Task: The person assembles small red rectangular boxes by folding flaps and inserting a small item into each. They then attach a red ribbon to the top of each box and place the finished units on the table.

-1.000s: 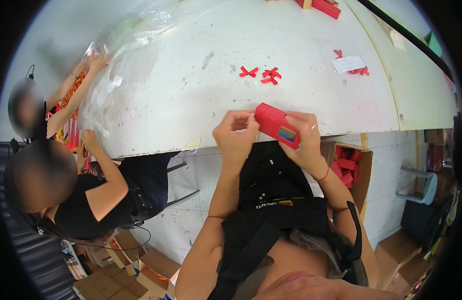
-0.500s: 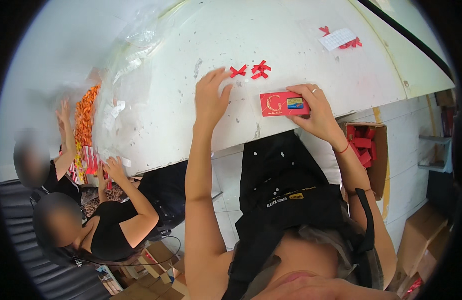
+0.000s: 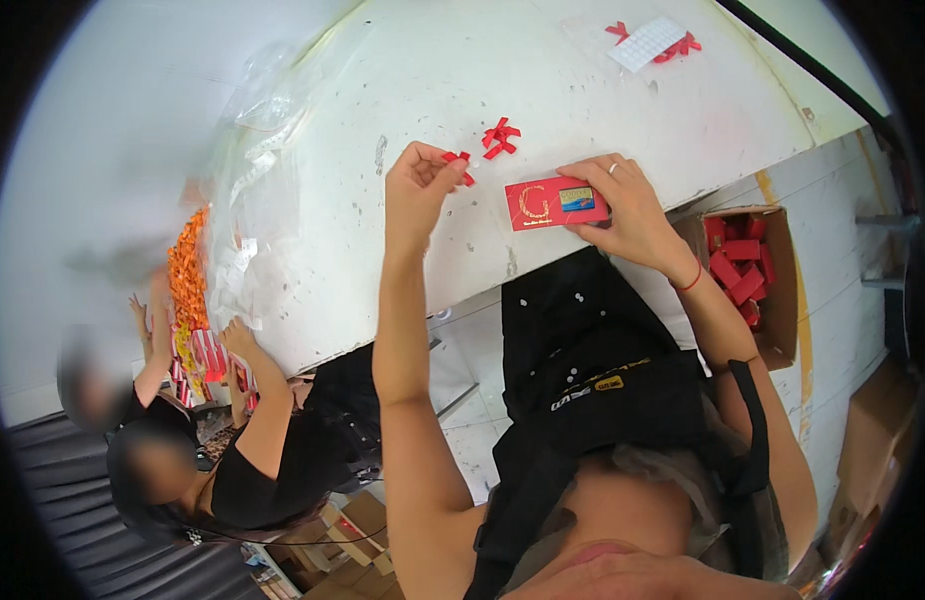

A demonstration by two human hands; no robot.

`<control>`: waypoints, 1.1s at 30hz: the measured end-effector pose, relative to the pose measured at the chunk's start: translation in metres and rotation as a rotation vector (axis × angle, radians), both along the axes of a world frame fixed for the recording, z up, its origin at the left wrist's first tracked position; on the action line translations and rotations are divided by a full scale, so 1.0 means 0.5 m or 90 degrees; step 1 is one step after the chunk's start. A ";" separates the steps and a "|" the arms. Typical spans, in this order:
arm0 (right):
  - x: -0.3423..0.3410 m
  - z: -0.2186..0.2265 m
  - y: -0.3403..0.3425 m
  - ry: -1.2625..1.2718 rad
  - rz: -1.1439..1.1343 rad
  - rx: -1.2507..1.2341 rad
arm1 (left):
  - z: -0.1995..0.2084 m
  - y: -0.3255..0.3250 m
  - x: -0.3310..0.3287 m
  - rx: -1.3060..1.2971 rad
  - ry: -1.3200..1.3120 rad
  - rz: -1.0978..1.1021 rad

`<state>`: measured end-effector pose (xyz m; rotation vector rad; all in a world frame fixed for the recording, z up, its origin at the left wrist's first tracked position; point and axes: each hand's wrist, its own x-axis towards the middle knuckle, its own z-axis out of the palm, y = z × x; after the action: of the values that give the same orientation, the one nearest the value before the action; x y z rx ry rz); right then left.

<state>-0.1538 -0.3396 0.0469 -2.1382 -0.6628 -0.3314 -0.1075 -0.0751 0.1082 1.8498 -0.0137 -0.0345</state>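
Note:
My left hand (image 3: 423, 180) pinches a small red ribbon bow (image 3: 463, 169) between thumb and fingers, just above the white table (image 3: 313, 230). To the right of it, more red bows (image 3: 501, 138) lie close together on the tabletop. My right hand (image 3: 620, 205) grips the right end of a flat red box (image 3: 528, 206) with gold print, near the table's front edge. On the box's face sits a small blue-and-gold wrapped piece (image 3: 577, 199), next to my right fingers. The underside of the box is hidden.
At the far right lie further red bows (image 3: 688, 46) under a white sheet of small dots (image 3: 647, 44). A cardboard carton (image 3: 780, 330) of red boxes stands right of my knees. Clear plastic (image 3: 245, 240) covers the table's left side. Two people work beside orange wrapped pieces (image 3: 189, 272).
My left hand has closed on one red bow and lifted it off the table. My right hand still holds the red box. The view has shifted slightly.

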 end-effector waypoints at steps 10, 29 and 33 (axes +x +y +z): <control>0.001 -0.016 -0.003 -0.011 -0.026 -0.015 | -0.045 -0.091 -0.097 -0.298 -0.020 0.128; 0.003 -0.024 -0.004 -0.020 -0.030 -0.015 | -0.116 -0.085 -0.093 -0.279 0.083 0.119; 0.004 -0.020 -0.004 -0.016 -0.030 -0.021 | -0.107 -0.091 -0.090 -0.242 0.079 0.111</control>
<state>-0.1516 -0.3417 0.0367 -2.1873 -0.6369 -0.3765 -0.1527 -0.1208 0.0545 1.4598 0.2148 -0.0232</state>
